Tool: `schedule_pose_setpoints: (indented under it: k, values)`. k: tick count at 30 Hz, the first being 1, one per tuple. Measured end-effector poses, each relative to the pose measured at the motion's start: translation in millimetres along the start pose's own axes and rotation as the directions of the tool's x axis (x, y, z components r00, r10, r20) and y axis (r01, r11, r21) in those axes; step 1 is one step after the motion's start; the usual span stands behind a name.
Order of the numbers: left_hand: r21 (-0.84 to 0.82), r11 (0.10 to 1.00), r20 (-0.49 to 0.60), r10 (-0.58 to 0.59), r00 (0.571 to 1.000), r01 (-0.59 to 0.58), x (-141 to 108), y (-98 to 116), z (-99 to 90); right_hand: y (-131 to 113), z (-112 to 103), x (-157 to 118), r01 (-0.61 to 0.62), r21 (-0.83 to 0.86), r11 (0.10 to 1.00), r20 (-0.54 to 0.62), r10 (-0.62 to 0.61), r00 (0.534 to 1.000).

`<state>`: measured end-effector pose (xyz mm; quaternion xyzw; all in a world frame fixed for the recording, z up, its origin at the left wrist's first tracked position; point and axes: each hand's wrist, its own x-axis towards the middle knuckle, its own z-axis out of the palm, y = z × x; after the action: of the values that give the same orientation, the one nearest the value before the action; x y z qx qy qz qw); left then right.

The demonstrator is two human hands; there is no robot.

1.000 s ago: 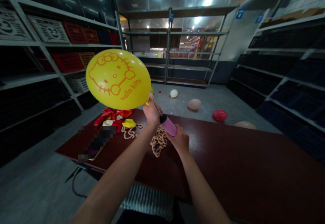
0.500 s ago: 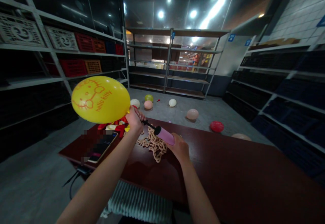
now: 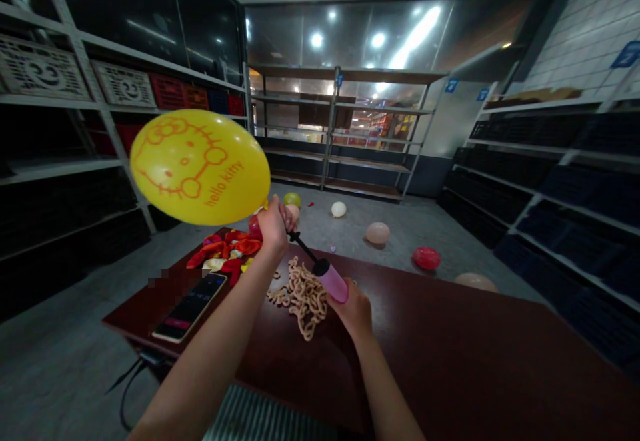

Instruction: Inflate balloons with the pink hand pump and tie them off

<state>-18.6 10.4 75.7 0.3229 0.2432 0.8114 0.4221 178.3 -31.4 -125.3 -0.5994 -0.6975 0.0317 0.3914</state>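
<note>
A yellow balloon [image 3: 200, 167] with a "hello kitty" print is inflated and stands up to the left of my left hand [image 3: 276, 224]. That hand is closed round the balloon's neck, at the far end of the pump. My right hand [image 3: 354, 307] grips the pink barrel of the hand pump [image 3: 333, 282]; its black rod shows between the two hands. Beneath the pump lies a heap of beige, twisted pieces [image 3: 306, 299]. Uninflated balloons [image 3: 235, 249], mostly red, are piled on the table left of my left hand.
A phone [image 3: 191, 307] lies on the left of the dark red table [image 3: 450, 347]. Beyond it, inflated balloons rest on the floor, among them a red one [image 3: 427, 258] and a white one [image 3: 339, 209]. Shelves [image 3: 370, 135] with crates stand around.
The yellow balloon is larger and sits higher in view. My left hand has risen slightly, and more of the pump's black rod shows between my hands. The camera view has shifted a little.
</note>
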Motion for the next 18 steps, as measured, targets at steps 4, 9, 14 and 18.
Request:
schedule_pose_setpoints:
  k: [4,9,14,18]
  values:
    - [0.066,0.987,0.028,-0.150,0.988,0.148,-13,-49,19.2,2,4,2,-0.059,-0.016,0.998,-0.056,0.058,0.997]
    - [0.090,0.968,0.041,-0.237,0.971,0.233,-34,-95,29.4,6,13,4,-0.142,-0.014,0.990,-0.128,0.139,0.982]
    - [0.077,0.971,0.039,-0.230,0.972,0.227,-36,-100,26.4,9,14,5,-0.147,-0.016,0.989,-0.129,0.144,0.981]
    - [0.045,0.973,0.000,-0.228,0.974,0.227,-36,-94,15.4,3,5,4,-0.097,-0.081,0.992,-0.033,0.095,0.995]
